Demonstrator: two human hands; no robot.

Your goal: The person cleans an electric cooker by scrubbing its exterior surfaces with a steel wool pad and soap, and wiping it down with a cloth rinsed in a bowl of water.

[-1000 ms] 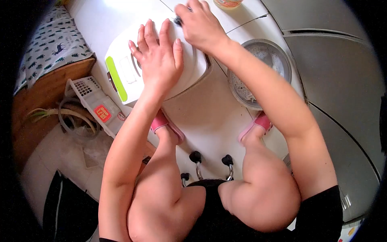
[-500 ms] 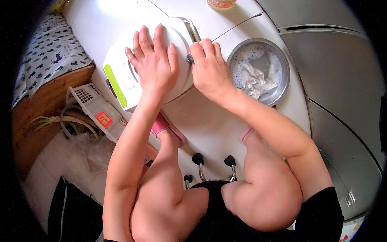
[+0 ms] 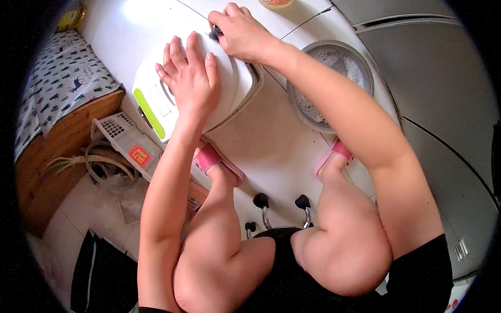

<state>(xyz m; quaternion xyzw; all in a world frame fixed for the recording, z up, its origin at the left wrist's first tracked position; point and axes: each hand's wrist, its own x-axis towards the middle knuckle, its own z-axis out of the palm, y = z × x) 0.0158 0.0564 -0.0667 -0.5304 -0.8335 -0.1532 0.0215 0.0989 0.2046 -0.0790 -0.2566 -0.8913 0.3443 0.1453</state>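
Note:
A white, rounded appliance [image 3: 233, 99] with a bright green strip [image 3: 150, 116] lies on the floor in front of me; its exact kind is unclear. My left hand [image 3: 192, 86] rests flat on its top, fingers spread. At the far right edge of this surface, my right hand [image 3: 241, 32] is closed around a small dark brush [image 3: 214, 34]. Only its black bristles show, against the white shell; the handle is hidden in my fingers. To the right stands a metal basin [image 3: 369, 65] of foamy water, partly covered by my right forearm. A pale cloth [image 3: 354, 71] shows in it.
Left of the appliance is a white plastic basket [image 3: 121, 136] with a red label, beside a coiled hose [image 3: 99, 172]. Grey cabinet panels [image 3: 433, 73] line the right side. A jar [image 3: 276, 3] stands at the top edge. Stool casters [image 3: 261, 200] sit between my feet.
My right hand has moved up and left with the brush, from the appliance's right side to its far edge. My forearm now crosses the basin. The left hand stays spread on the top.

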